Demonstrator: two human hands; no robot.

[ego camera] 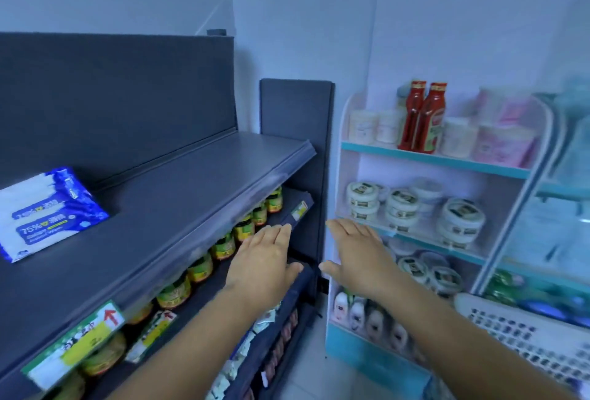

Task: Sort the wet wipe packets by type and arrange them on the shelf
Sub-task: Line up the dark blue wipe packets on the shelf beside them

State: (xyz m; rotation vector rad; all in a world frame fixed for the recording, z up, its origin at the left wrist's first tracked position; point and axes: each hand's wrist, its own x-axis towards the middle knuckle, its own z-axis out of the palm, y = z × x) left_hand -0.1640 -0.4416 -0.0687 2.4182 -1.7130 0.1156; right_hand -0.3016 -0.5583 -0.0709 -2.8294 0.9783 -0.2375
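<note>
At a shop aisle corner, seen from head cam: both bare hands reach fwd, palms down, fingers straight and spread, neither holding anything. Left hand (266, 260) hovers in front of the dark grey shelf's (178, 195) lower tiers; right hand (357, 256) hovers just beside it, in front of the white-and-teal rack (437, 160). Hands apart, not touching each other.

Wet wipe packets (48, 214), blue-and-white w/ "75%" print, lie stacked at far left on the grey shelf's top board, well apart from both hands. Looks like two packs, one atop the other; exact count hard to tell.

Below that board a row of green-label jars (223, 246) runs along the second tier. A price tag w/ red arrow (76, 342) hangs on the top board's front edge. Lower tiers hold small packets, blurred.

On the rack at right: two red sauce bottles (423, 117) upright on the top tier btwn white tubs (362, 126) and pink packs (504, 141); round white lidded tins (400, 204) stacked on the middle tier. A white perforated basket (523, 335) sits at lower right, near the right forearm.
</note>
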